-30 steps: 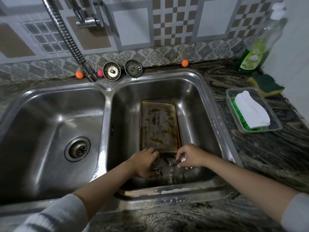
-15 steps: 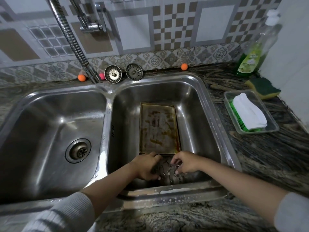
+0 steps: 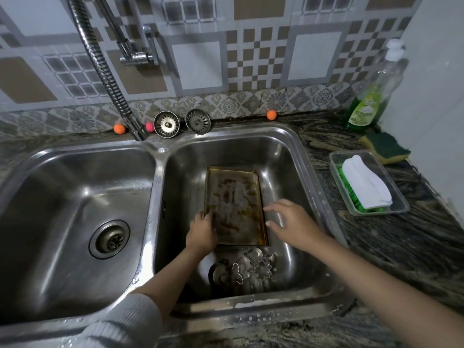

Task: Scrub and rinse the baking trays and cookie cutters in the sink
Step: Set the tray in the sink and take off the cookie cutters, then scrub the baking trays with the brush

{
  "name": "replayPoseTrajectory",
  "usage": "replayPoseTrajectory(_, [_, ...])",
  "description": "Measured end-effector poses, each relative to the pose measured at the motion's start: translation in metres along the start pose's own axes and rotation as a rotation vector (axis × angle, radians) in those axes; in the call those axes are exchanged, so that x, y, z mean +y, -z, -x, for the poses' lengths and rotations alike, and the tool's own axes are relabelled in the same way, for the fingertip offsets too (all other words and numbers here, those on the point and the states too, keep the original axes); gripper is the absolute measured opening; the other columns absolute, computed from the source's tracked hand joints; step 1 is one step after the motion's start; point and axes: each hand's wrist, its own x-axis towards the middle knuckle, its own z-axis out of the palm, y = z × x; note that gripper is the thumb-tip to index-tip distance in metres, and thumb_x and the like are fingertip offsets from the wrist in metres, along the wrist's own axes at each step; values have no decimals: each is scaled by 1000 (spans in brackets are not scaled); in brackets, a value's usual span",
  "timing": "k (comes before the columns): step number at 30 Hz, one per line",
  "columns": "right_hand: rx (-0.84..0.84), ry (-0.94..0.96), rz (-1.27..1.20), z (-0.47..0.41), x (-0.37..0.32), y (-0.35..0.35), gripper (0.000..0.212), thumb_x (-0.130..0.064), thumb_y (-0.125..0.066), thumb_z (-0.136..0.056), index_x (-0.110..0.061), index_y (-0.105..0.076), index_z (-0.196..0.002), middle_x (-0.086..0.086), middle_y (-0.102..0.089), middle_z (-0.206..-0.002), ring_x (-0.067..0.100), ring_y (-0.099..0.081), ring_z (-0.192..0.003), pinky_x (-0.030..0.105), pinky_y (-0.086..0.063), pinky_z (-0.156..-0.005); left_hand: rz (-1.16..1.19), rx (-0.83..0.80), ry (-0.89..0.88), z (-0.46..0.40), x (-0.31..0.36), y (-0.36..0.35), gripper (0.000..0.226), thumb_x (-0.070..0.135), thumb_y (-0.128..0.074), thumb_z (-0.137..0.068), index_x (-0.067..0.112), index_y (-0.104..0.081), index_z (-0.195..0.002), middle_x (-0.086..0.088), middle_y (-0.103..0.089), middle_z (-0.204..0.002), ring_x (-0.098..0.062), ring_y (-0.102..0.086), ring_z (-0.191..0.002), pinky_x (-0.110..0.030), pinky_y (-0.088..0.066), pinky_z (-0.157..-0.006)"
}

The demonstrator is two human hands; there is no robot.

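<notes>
In the right basin of the sink the stained baking tray lies flat, the left hand gripping its left edge near the front corner, the right hand spread open just beside its right edge, and the cookie cutters heaped at the basin's front.

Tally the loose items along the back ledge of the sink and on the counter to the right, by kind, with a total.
Small balls: 3 (orange, pink, orange)
Sink strainers: 2 ()
Dish soap bottle: 1
Sponge: 1
Plastic tray holding a scrub brush: 1 each, 2
Total: 9
</notes>
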Motion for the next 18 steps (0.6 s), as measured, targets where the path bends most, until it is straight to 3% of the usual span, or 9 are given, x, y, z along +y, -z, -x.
replayPoseTrajectory(4, [310,58,91,6,3,43,32,-18,-65,-87,-13,-63,-118,-1,-55,-120,12,-51,-110,26,-40,-92,137,55,67,-9,-1,-1,41,9,-55,-80,17,-58,-120,-9,-54,-125,-30,-55,-108,-40,-52,-87])
replayPoseTrajectory(7, [480,52,206,7,19,67,29,-13,-67,-84,-9,-67,-112,8,-60,-113,24,-53,-107,30,-41,-88,192,89,117,-10,3,4,39,4,-56,-77,12,-61,-115,-10,-57,-118,-30,-57,-104,-36,-51,-81])
replayPoseTrajectory(10, [593,3,314,7,34,84,28,-10,-69,-80,-7,-68,-108,13,-63,-111,34,-53,-105,41,-44,-89,231,110,123,-11,7,10,45,2,-55,-78,11,-59,-122,-11,-53,-123,-31,-56,-106,-35,-49,-82])
replayPoseTrajectory(14, [633,-184,472,3,59,97,31,-17,-66,-81,-15,-67,-113,15,-58,-123,42,-48,-112,51,-42,-92,304,132,72,-13,10,19,56,5,-60,-76,12,-53,-131,-14,-51,-125,-29,-57,-106,-31,-47,-88])
replayPoseTrajectory(18, [565,-306,487,-2,79,100,40,-16,-63,-82,-11,-61,-122,21,-54,-128,42,-46,-117,47,-36,-97,464,68,-20,-11,17,29,69,4,-63,-80,15,-39,-143,-10,-55,-129,-22,-57,-114,-24,-47,-90])
